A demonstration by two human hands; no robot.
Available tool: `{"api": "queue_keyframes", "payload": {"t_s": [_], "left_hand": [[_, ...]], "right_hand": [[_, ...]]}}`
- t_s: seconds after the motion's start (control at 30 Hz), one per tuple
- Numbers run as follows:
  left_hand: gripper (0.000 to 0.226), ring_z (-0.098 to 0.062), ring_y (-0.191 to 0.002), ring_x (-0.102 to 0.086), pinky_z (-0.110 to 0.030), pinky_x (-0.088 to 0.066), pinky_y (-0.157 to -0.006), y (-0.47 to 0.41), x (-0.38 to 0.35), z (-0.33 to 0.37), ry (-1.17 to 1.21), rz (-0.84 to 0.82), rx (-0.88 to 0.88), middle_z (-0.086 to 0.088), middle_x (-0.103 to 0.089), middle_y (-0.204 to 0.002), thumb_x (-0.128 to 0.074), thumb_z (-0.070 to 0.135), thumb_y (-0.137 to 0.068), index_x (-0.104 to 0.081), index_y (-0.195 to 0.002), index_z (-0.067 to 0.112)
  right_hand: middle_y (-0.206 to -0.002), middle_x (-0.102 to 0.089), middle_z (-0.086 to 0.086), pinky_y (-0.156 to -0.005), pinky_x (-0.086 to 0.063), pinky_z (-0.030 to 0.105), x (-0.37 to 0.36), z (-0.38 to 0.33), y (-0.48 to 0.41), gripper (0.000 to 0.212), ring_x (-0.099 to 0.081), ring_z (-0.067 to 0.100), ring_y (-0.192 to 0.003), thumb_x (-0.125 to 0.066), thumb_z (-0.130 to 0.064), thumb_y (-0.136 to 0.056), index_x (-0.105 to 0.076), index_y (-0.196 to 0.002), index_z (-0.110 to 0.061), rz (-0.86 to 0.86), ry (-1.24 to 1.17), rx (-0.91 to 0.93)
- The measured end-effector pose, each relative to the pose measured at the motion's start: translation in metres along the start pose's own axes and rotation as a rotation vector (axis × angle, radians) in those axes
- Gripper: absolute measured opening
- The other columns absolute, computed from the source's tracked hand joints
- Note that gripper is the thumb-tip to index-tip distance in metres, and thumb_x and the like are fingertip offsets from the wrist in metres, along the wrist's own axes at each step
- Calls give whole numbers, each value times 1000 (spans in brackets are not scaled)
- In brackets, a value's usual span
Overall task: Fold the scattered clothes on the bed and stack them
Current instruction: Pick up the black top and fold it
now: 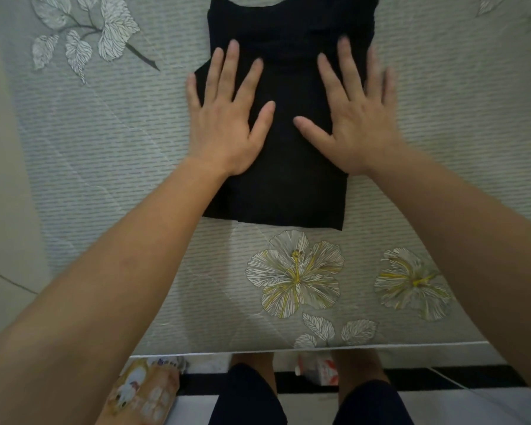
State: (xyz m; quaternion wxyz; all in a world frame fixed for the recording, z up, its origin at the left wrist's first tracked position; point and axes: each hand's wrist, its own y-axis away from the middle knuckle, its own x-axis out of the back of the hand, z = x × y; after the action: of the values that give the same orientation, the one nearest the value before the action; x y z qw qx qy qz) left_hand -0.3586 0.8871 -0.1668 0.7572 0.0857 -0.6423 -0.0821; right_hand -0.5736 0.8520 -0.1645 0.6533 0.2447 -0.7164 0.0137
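Both palms lie flat on the black garment (288, 194). It rests on the bed (120, 167) as a narrow strip running away from the person, and its far end passes out of the top of the view. The left grip (224, 124) is released, fingers straight and spread. It presses the cloth along its left edge, with the little finger reaching past onto the bed. The right grip (360, 124) is released likewise, flat on the right edge, with its outer fingers over the bed too. A bare band of cloth shows between the two thumbs. Behind both wrists, on the person's side, the hem lies square and flat.

The step in hand looks like smoothing the strip before the cross fold. To do it well, sweep each grip outward from the centre band, so that creases leave at the edges rather than bunch up. Beyond the fingertips the cloth appears lumpy, though black fabric in this light hides the fold lines, so that is a guess. Press lightly, since a heavy palm would likely drag the bedding underneath. Then pinch the hem corners, just behind each wrist, and carry them forward to the far end with edges matched, so the bundle stacks level.
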Motion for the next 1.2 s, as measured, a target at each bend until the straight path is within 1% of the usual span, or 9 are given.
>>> {"api": "queue_keyframes", "payload": {"t_s": [0.17,0.27,0.4,0.5,0.57,0.73,0.93,1.1,1.2], "left_hand": [[61,-20,-153,4,-53,3,-121,1,9,0,108,-29,12,-3,0,-167,-22,56,-102,-22,-156,29],[48,-24,-150,-20,-51,-13,-121,21,22,9,353,256,193,-9,-27,-161,-35,44,-103,-50,-141,20],[43,-20,-123,-48,-48,-41,-104,70,30,34,738,639,802,-5,-48,-130,-55,38,-95,-54,-130,12],[62,-25,-124,-47,-47,-42,-104,97,30,52,1121,480,1436,-9,-43,-135,-59,48,-92,-42,-139,13],[69,-28,-127,-45,-48,-40,-105,107,30,61,1214,362,1601,-12,-41,-141,-54,60,-91,-37,-143,18],[68,-27,-128,-36,-49,-36,-107,76,31,64,1082,288,1566,-9,-36,-143,-37,71,-92,-38,-146,28],[44,-22,-119,-41,-38,-32,-97,29,16,70,757,301,1409,1,-56,-125,-32,56,-101,-49,-127,24],[29,-2,-65,-52,-24,-41,-71,33,1,46,661,602,1080,14,-52,-69,-39,47,-103,-51,-88,25],[30,-2,-52,-45,-16,-35,-49,39,6,36,728,665,825,11,-49,-64,-40,44,-102,-51,-88,20]], "right_hand": [[-168,11,2,-120,4,62,11,0,4,86,10,40,-152,-24,-78,-93,-5,-160,-29,-35,1,-14],[-167,-9,13,-122,0,58,28,-2,10,74,-3,38,-153,-30,-67,-99,-27,-157,-21,139,-21,38],[-162,-23,14,-122,-11,48,64,-21,-11,63,-19,31,-151,-31,-58,-102,-37,-152,-19,299,4,183],[-159,-26,13,-121,-16,45,81,-49,-54,71,-25,31,-147,-30,-65,-98,-28,-155,-21,207,4,225],[-157,-29,15,-120,-20,48,81,-66,-80,75,-27,34,-145,-32,-68,-95,-25,-155,-22,116,-1,256],[-160,-25,14,-117,-23,54,57,-100,-103,76,-24,39,-145,-37,-71,-94,-23,-155,-28,-69,8,348],[-124,-60,11,-90,-52,47,34,-96,-104,58,-59,28,-107,-34,-62,-99,-52,-134,-20,56,53,387],[-108,-64,5,-82,-53,39,50,-77,-99,56,-62,18,-92,-28,-60,-101,-60,-116,-17,168,-86,337],[-102,-62,1,-84,-46,30,62,-57,-85,56,-56,11,-88,-29,-59,-101,-61,-112,-15,250,-193,293]]}}
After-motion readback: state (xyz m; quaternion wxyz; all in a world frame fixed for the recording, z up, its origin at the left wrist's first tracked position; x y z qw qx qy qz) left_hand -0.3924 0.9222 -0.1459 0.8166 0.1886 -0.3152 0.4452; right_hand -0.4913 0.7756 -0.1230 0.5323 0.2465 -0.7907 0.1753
